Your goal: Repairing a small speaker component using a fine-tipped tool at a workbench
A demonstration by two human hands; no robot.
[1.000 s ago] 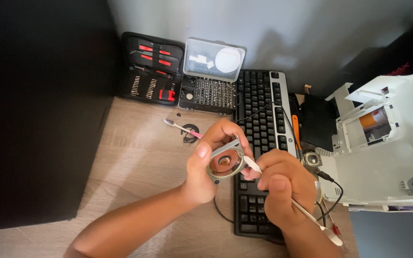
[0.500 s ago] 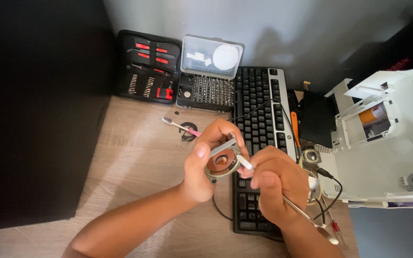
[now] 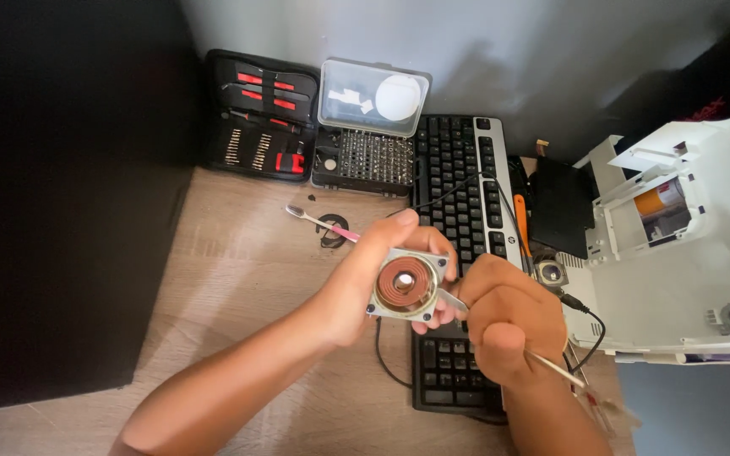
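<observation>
The small square metal module with a round copper-coloured coil on its face [image 3: 407,287] sits upright in my left hand [image 3: 363,283], lifted above the lower part of the black and silver keyboard [image 3: 458,194]; my fingers are curled around its edges, thumb over the top, so the coil faces me. My right hand [image 3: 509,317] is closed tight around a slim metal-tipped prying tool [image 3: 454,300], its flat tip touching the module's lower right corner, while the pale handle sticks out behind my fist. As far as I can judge, the module is already out of whatever housed it, the coil is still seated in its frame, and the prying is only at the edge. On the wooden desk [image 3: 238,279] just beyond lies a pink-handled spudger [image 3: 318,221]. Further back stand an open black tool case with red-handled tools [image 3: 259,114] and a screwdriver bit tray with a clear lid [image 3: 369,127]. At my right rests a white plastic machine shell [image 3: 686,245], opened.
</observation>
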